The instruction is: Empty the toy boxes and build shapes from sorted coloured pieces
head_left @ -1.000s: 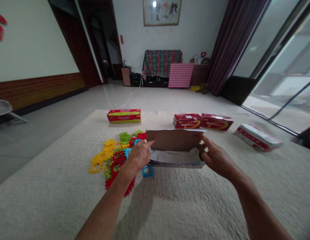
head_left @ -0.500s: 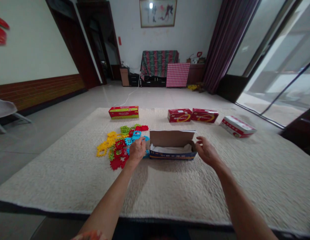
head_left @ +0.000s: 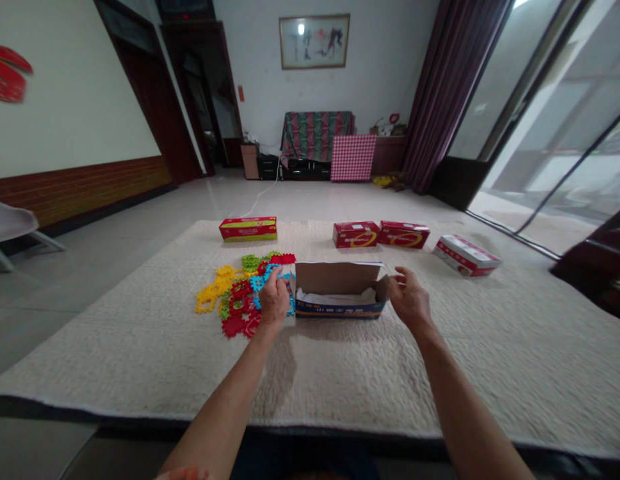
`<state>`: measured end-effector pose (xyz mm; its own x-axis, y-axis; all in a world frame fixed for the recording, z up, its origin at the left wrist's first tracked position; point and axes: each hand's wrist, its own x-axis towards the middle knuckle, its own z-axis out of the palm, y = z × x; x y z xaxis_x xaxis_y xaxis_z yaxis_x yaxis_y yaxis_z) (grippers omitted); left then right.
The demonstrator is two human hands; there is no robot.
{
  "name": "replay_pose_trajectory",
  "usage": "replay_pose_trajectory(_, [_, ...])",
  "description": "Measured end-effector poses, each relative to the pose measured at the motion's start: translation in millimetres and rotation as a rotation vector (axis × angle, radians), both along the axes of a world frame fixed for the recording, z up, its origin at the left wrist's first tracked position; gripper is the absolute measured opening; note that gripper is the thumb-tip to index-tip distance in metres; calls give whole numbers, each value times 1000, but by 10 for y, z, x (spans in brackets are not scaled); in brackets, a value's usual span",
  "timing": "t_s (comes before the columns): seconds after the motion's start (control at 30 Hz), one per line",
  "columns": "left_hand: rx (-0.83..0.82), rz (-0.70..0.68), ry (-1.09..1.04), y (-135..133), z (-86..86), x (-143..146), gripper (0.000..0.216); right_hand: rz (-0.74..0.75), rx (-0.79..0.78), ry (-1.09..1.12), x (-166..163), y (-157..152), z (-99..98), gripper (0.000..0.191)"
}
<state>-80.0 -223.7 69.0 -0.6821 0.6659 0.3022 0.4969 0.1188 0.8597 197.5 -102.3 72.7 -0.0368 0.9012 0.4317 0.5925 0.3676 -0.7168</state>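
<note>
Cream rug (head_left: pixel 115 360), hands (head_left: pixel 273 300) (head_left: pixel 410 299) beside open box (head_left: pixel 340 307)

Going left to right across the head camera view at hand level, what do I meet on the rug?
Yellow plastic puzzle pieces, left hand, open cardboard box, right hand, white-and-red box.

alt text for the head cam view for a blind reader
Two hands work over a cream rug: the left hand is on a pile of red, yellow, green and blue interlocking plastic pieces, and the right hand is at the end of an open cardboard box lined with white paper. Four red-printed boxes lie beyond them on the rug.
</note>
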Motion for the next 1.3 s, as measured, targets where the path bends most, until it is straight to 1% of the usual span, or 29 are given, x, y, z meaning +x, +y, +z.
replay_pose_trajectory(0.07, [24, -42, -26, 38, -11, 59, 46, 48, -20, 23, -44, -7, 3, 44])
replay_pose_trajectory(0.13, [20, -60, 25, 79, -28, 110, 46, 84, -55, 24, -91, -5, -12, 41])
replay_pose_trajectory(0.23, [0, -54, 130, 120, -29, 142, 50, 76, -74, 34, -143, 9, -31, 51])
replay_pose_trajectory(0.33, [-19, -43, 179, 138, 10, 125, 55, 67, -64, 25, -174, 24, -6, 62])
replay_pose_trajectory(0.4, [-49, -62, 207, 151, 43, 104, 57, 82, -71, -12, -191, 34, 26, 64])
replay_pose_trajectory(0.5, [-82, -105, 227, 172, 81, 83, 57, 95, -94, -65, -210, 52, 51, 60])
replay_pose_trajectory(0.6, [-62, -120, 195, 167, 95, 84, 52, 70, -98, -43, -216, 61, 30, 58])
replay_pose_trajectory(0.67, [-25, -135, 150, 145, 92, 93, 47, 38, -101, -12, -218, 51, 9, 61])
replay_pose_trajectory(0.73, [19, -148, 107, 120, 78, 99, 43, 12, -103, 11, -222, 29, -2, 63])
replay_pose_trajectory(0.8, [51, -149, 74, 109, 52, 96, 40, 0, -93, 31, -226, 5, -4, 60])
replay_pose_trajectory(0.93, [83, -129, 4, 143, -20, 65, 36, 54, -71, 99, -219, -15, -20, 57])
replay_pose_trajectory(1.1, [103, -95, -11, 178, -83, 47, 27, 97, -49, 182, -172, 4, -98, 60])
replay_pose_trajectory(1.17, [109, -77, 4, 167, -98, 49, 21, 82, -35, 172, -154, 11, -131, 57])
replay_pose_trajectory(1.3, [114, -66, 37, 137, -131, 50, 13, 49, -5, 81, -143, 29, -193, 43])
